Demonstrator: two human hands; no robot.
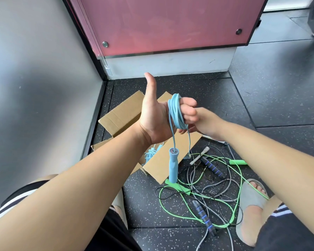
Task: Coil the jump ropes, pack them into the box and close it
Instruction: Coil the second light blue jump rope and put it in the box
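A coiled rope [150, 153] lies in the box [123, 113]; tangled ropes [203, 192] lie on the floor [261, 98] right of it

The blue jump rope [176, 113] has a smooth, slightly glossy plastic cord and a matt foam-like handle [173, 165]. The box [123, 113] is plain matt brown cardboard. The floor [261, 98] is dark, speckled, matt rubber. The pink panel [161, 22] is smooth, with 2 metal screws.

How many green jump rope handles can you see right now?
2. One green handle lies on the floor by the box corner, beneath the hanging blue handle; the other green handle lies farther right. None look hidden.
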